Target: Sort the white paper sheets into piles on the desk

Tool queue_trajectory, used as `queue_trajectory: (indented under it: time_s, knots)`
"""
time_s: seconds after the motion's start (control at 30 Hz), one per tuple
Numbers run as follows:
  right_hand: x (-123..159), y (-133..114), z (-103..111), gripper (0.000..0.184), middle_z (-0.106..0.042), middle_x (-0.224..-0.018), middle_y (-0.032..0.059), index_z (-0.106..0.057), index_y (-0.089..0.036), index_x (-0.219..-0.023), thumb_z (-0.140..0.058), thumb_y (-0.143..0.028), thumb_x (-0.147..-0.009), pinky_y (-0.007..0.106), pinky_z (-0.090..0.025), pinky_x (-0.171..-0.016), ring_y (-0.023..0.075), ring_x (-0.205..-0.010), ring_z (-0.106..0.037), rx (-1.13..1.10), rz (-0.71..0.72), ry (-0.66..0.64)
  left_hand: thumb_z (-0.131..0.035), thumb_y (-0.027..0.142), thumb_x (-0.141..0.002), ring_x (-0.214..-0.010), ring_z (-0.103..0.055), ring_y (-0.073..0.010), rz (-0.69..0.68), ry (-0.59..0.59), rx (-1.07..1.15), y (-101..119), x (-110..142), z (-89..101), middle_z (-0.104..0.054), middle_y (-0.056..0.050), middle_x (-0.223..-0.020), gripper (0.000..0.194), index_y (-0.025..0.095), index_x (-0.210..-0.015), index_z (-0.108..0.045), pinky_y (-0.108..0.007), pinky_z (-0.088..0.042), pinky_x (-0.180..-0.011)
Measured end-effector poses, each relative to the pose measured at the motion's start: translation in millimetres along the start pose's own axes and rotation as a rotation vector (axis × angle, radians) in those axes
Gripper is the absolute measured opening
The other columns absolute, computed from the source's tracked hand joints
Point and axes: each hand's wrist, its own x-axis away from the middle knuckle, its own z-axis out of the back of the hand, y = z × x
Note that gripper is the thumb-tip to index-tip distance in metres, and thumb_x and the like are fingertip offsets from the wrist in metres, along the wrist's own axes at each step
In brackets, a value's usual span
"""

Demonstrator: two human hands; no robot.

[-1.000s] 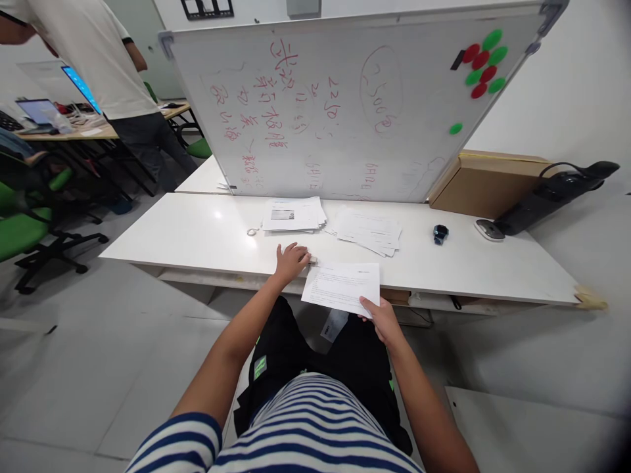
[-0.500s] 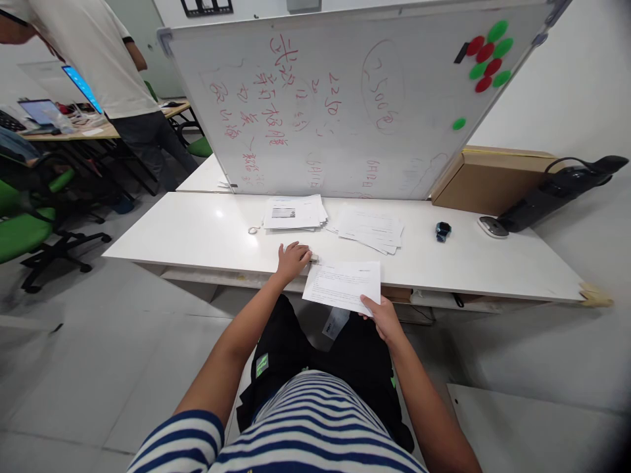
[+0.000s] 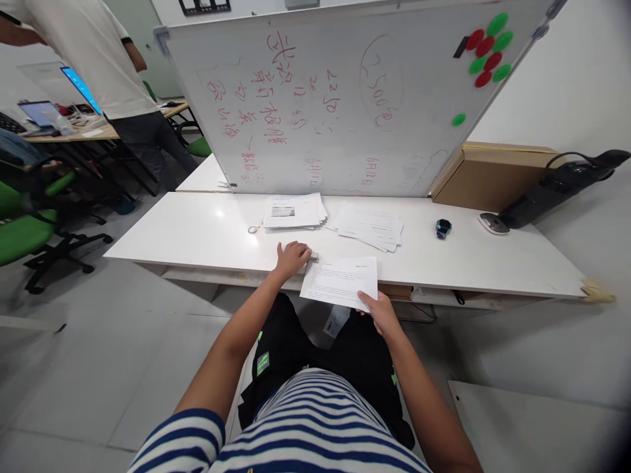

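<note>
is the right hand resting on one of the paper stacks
No, the right hand grips the near right corner of a printed sheet, apart from both paper stacks.

We cannot make out the small object [image 3: 314, 256] that the left hand [image 3: 292, 258] mostly covers, nor read the fine print on the sheet [image 3: 338, 279], behind which most fingers of the right hand [image 3: 378, 309] are hidden. The top edge cuts through the standing co-worker [image 3: 98, 59] and the whiteboard [image 3: 340, 151].
</note>
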Motion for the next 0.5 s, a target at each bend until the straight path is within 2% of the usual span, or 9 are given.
queue_trajectory:
  time_s: [0.1,0.23,0.33,0.43,0.5]
  knots:
    - [0.8,-0.7,-0.5,0.036,-0.066,-0.064,0.0044,-0.063,-0.012,-0.084,-0.075,-0.039,-0.063,0.026,-0.038,-0.039,0.0144,-0.047,-0.055,0.009,-0.004,-0.002,-0.039,0.047,-0.090,-0.122,-0.048,-0.0254,0.041,-0.012,0.101,7.1,-7.8,11.1,-0.062,0.003,-0.123,0.031,0.034,-0.102,-0.063,-0.059,-0.005,-0.112]
    - [1.2,-0.2,-0.4,0.037,-0.066,-0.064,0.0045,-0.063,-0.012,-0.084,-0.075,-0.039,-0.063,0.026,-0.039,-0.039,0.0143,-0.047,-0.054,0.006,0.000,0.000,-0.029,0.053,-0.093,-0.118,-0.051,-0.0232,0.063,0.063,0.153,24.6,-30.4,18.2,-0.062,0.001,-0.124,0.041,0.033,-0.108,-0.060,-0.053,-0.014,-0.113]
    - [2.0,-1.2,-1.4,0.036,-0.066,-0.065,0.0045,-0.063,-0.012,-0.085,-0.074,-0.039,-0.063,0.026,-0.039,-0.039,0.0144,-0.047,-0.054,0.000,-0.006,0.004,-0.024,0.052,-0.094,-0.117,-0.052,-0.0238,0.022,0.071,0.050,33.4,-49.6,12.0,-0.064,-0.002,-0.120,0.045,0.029,-0.108,-0.061,-0.051,-0.017,-0.112]
    - [2.4,-3.3,-2.7,0.035,-0.066,-0.063,0.0039,-0.063,-0.012,-0.083,-0.074,-0.040,-0.064,0.026,-0.039,-0.039,0.0143,-0.047,-0.054,0.008,-0.005,0.000,-0.025,0.050,-0.094,-0.118,-0.050,-0.0260,-0.026,-0.009,-0.066,32.8,-61.0,-1.3,-0.064,-0.005,-0.118,0.046,0.026,-0.104,-0.063,-0.052,-0.020,-0.110]
    - [1.7,-4.6,-2.8,0.035,-0.066,-0.062,0.0036,-0.063,-0.013,-0.082,-0.074,-0.041,-0.064,0.025,-0.039,-0.039,0.0137,-0.046,-0.053,0.010,0.001,-0.010,-0.028,0.050,-0.094,-0.126,-0.043,-0.0278,-0.038,-0.037,-0.108,29.1,-63.3,-10.5,-0.060,-0.007,-0.124,0.045,0.024,-0.107,-0.063,-0.051,-0.024,-0.108]
